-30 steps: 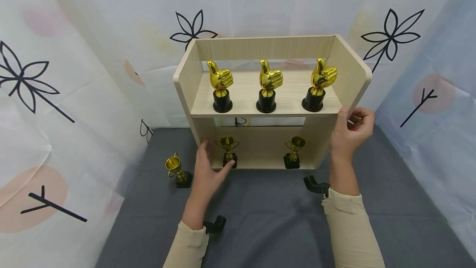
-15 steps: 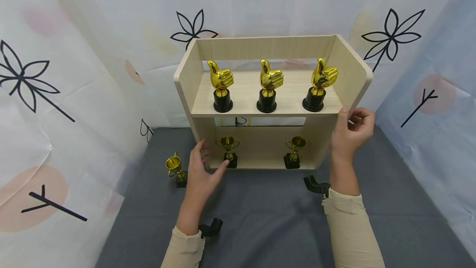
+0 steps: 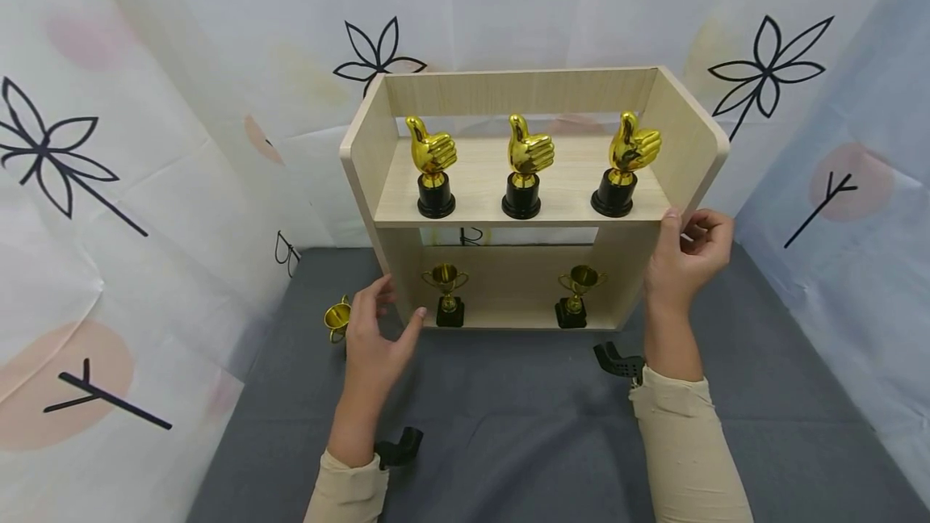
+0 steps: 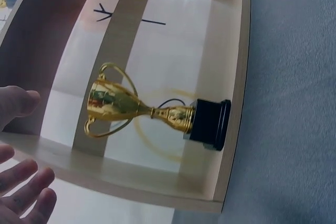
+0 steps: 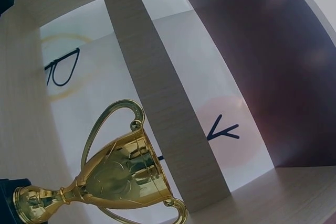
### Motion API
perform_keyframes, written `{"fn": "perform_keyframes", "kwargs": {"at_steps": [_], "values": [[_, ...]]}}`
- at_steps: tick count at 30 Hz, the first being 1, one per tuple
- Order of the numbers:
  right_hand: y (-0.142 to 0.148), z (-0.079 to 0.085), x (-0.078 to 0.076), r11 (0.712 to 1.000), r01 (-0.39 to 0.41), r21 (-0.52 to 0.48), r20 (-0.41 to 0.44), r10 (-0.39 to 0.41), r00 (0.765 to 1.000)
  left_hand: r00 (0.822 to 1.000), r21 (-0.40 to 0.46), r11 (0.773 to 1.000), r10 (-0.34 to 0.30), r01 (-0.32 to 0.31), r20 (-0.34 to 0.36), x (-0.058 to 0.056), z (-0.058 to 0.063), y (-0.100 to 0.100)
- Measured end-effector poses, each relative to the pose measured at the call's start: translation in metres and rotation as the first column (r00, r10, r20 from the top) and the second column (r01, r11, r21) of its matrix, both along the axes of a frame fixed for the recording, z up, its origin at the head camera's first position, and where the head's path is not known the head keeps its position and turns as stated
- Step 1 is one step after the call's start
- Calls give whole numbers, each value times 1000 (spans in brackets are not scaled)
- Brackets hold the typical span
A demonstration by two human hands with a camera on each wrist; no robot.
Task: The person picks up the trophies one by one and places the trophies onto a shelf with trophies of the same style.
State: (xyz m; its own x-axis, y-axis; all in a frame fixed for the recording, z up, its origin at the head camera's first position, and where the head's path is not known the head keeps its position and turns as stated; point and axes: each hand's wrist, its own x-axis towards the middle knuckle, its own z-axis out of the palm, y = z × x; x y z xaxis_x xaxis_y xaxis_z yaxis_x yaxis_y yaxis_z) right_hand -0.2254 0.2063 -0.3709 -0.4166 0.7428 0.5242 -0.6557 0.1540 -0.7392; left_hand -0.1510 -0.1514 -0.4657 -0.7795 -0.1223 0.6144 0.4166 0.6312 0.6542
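A two-tier light wooden shelf (image 3: 519,224) stands on the grey cloth. My right hand (image 3: 684,261) holds its right side panel, thumb at the front edge and fingers bent on the outer side. By the lower left side is my left hand (image 3: 372,353), fingers spread and holding nothing. Behind that hand a gold trophy cup (image 3: 337,319) stands on the cloth, its base hidden. Two more gold cups on black bases occupy the lower tier: a left trophy cup (image 4: 118,100) and a right trophy cup (image 5: 126,169). Neither hand touches them.
On the upper tier stand three gold thumbs-up trophies, a left one (image 3: 433,160), a middle one (image 3: 525,160) and a right one (image 3: 625,160). White patterned fabric (image 3: 182,184) hangs behind and at both sides. Grey cloth (image 3: 523,418) spreads before the shelf.
My left hand has moved left and slightly toward me, off the shelf's lower left side, and now covers the loose cup's base. My right hand has stayed in place.
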Motion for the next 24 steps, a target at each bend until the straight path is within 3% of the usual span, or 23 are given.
{"fn": "perform_keyframes", "kwargs": {"at_steps": [15, 24], "values": [[0, 1, 1, 1000, -9, -9, -7, 9, 1000, 994, -12, 997, 70, -71, -78, 4, 1, -23], [0, 1, 2, 1000, -12, -10, -4, 12, 1000, 991, 4, 994, 110, -110, -80, 7, 2, -35]]}}
